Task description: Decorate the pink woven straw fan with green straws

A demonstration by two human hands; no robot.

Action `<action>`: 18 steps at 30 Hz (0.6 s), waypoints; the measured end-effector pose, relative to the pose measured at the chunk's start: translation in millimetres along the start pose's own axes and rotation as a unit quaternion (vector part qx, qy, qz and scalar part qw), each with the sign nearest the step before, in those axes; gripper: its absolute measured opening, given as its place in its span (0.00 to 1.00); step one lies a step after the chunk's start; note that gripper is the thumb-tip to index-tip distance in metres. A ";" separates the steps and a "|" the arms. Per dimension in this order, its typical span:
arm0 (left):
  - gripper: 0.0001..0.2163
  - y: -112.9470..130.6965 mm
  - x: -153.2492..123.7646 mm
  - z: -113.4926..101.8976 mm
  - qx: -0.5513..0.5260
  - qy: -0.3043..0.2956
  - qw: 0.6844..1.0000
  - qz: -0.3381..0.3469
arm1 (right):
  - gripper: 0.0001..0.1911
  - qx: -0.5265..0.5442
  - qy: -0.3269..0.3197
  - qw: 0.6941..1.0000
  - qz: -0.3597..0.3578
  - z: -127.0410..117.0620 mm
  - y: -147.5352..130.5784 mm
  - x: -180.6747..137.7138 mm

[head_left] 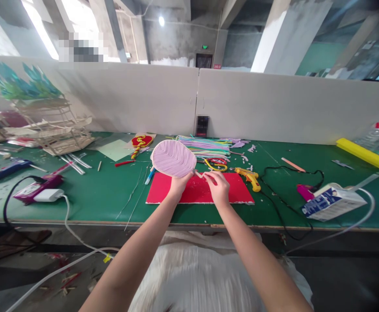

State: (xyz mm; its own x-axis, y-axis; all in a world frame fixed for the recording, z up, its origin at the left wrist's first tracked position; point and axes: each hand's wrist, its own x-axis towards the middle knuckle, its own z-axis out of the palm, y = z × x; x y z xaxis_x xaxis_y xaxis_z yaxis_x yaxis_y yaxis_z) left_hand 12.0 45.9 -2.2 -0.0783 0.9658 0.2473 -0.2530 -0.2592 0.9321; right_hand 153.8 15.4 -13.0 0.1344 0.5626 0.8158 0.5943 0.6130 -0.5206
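Note:
My left hand point(178, 185) grips the lower edge of a pale pink oval fan-like piece point(173, 158) made of ribbed strips and holds it up over a red mat point(198, 190). My right hand point(217, 187) pinches the short stem end of the same piece, just to the right of the left hand. Both hands hover above the red mat, which lies on the green table point(111, 190).
A yellow glue gun point(249, 177) with a black cord, yellow-handled scissors point(214, 164) and a pile of pastel strips point(205, 146) lie behind the mat. At left are a wooden model point(51, 125), a white power adapter point(48, 195) and cables. A blue-white carton point(334, 201) lies right.

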 end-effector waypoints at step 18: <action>0.15 0.9 -0.8 -1.9 0.000 -0.008 1.000 0.001 | 0.09 0.126 -0.083 0.979 0.135 7.2 4.7 -2.0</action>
State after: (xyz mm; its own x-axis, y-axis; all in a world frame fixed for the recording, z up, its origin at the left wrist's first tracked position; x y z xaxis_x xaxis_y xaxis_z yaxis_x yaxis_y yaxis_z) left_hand 10.0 44.8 -2.1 -0.0627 0.9651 0.2542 -0.2522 -0.2617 0.9316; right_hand 150.6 21.1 -18.8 0.1157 0.7930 0.5982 0.3377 0.5350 -0.7744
